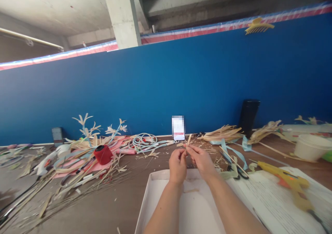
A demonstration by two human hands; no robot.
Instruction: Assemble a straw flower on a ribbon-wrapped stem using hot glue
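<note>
My left hand (177,165) and my right hand (202,162) meet above the far edge of a shallow white box (148,196). Between their pinched fingertips is a pale straw-like strip (189,137), its end pointing up. My fingers cover the rest of it, so I cannot tell whether it is one piece or several. Inside the box lies a small tan strip (191,191). Just beyond my hands a lit phone (178,128) stands against the blue partition, with straw scraps on the tabletop around it.
On the left are a red thread spool (103,154), dried-strip flowers (87,128) and coiled pale blue cord (144,142). To the right are husk bundles (221,134), dark-handled scissors (242,173), a yellow glue gun (290,180) on printed paper and a white tub (312,147).
</note>
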